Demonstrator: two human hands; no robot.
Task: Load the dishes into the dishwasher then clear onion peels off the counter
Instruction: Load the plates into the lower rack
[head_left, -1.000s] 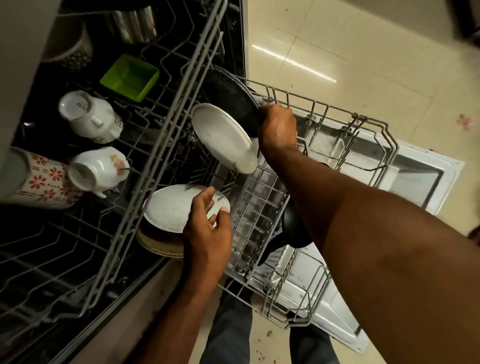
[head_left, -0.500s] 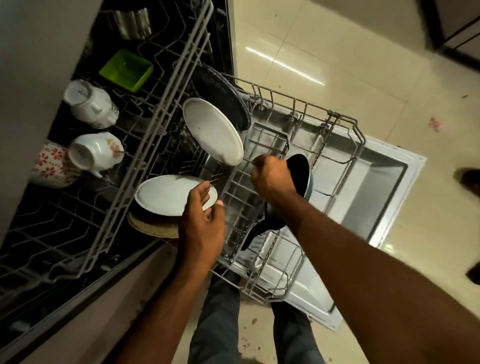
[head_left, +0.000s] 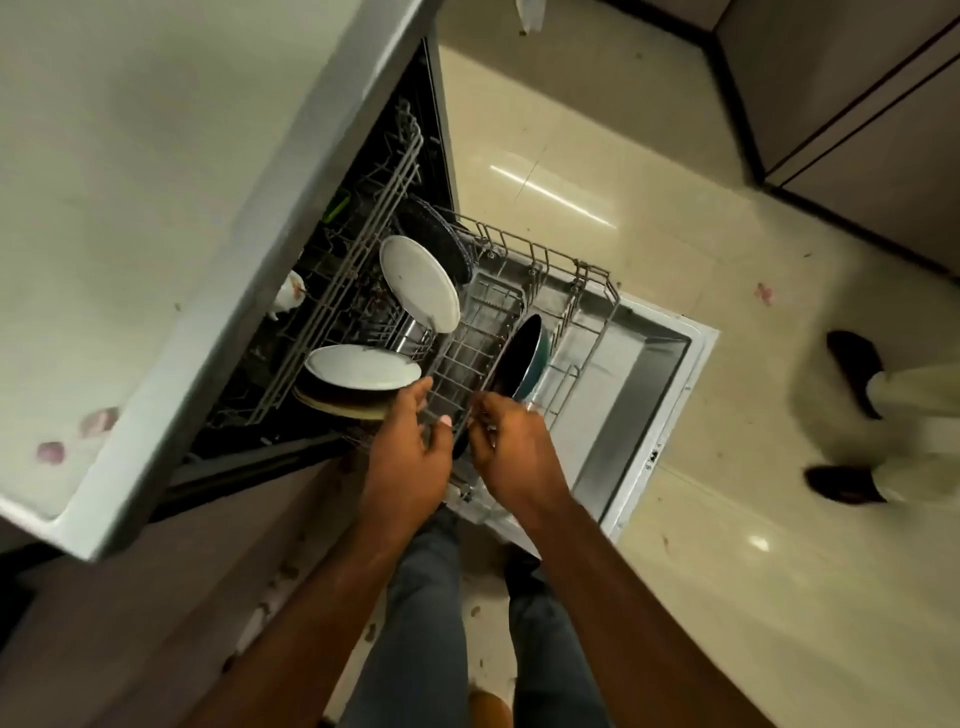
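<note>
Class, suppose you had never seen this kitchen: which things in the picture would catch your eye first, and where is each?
Two bare hands meet at the near edge of the pulled-out lower dishwasher rack: the left hand beside a white plate, the right hand just below a teal pan standing on edge. Another white plate leans upright behind, and pink onion peels lie on the counter at far left.

No text, label, brand, number or sign can be read anywhere in the view. A few small dark marks stand on the right edge of the open dishwasher door (head_left: 652, 457), but they are too small and blurred to make out. The plates, the pan and the counter carry no readable marking.
</note>
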